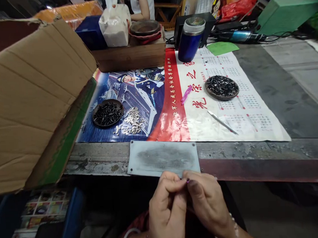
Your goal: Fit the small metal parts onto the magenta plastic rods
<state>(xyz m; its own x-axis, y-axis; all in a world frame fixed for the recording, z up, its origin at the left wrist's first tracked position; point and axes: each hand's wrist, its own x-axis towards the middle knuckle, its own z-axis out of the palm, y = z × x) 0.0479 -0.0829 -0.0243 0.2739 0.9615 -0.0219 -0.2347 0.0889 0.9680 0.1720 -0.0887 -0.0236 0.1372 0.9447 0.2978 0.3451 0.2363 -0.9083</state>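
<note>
My left hand (167, 208) and my right hand (207, 198) meet just in front of the table edge, fingertips pinched together. Between them shows a tiny dark piece with a purple spot, too small to name. Behind the hands, a grey-white plate (163, 156) with a dark smudged middle is fixed at the edge. To the left, a round dish (108, 113) holds small black pieces, and beside it lies a scatter of small silver rings (133, 122). On the right stands another dish (221, 87) of dark pieces. A thin pointed metal tool (223, 122) and pink strips (186, 95) lie on the poster.
A large cardboard box (36, 101) leans at the left. Along the back stand a wooden box (130, 56), a tissue pack (115, 24), a blue tumbler (191, 39) and a green box (289, 14). Another person's arm (143, 6) is visible behind the table.
</note>
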